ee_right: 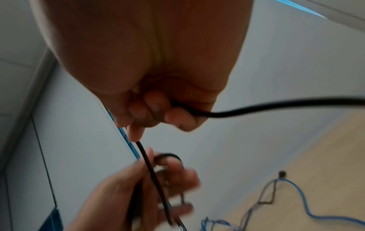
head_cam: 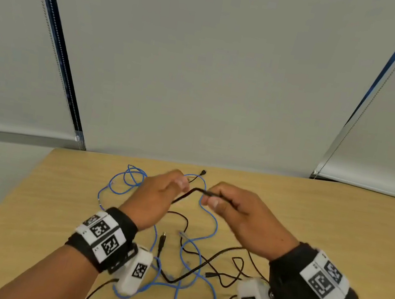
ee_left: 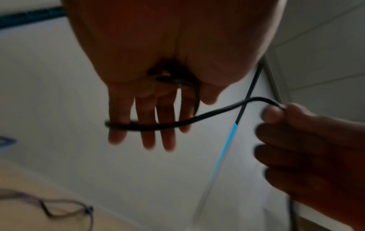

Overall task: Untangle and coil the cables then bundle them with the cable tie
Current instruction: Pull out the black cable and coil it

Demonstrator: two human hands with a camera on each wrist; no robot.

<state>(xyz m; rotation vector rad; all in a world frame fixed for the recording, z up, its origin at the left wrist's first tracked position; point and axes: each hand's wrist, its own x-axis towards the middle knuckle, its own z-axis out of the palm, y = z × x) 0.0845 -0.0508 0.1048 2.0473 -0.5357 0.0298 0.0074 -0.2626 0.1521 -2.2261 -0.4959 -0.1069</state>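
Observation:
Both hands hover above the wooden table (head_cam: 309,218), and a thick black cable (head_cam: 191,191) runs between them. In the left wrist view this black cable (ee_left: 158,126) loops across the extended fingers (ee_left: 147,137) of my left hand (head_cam: 180,183), and another turn lies in the palm under the thumb. My right hand (head_cam: 212,198) grips the same cable in curled fingers (ee_right: 156,109), and the black cable (ee_right: 276,104) trails off to the right. A blue cable (head_cam: 214,227) snakes across the table beneath the hands, tangled with thin black cables (head_cam: 238,261). I see no cable tie.
A black plug (head_cam: 163,238) lies on the table below my left hand, and a small connector (head_cam: 203,172) near the far edge. Blue loops (head_cam: 132,175) spread to the left. Window blinds (head_cam: 203,72) hang behind the table, whose left edge (head_cam: 2,198) runs diagonally.

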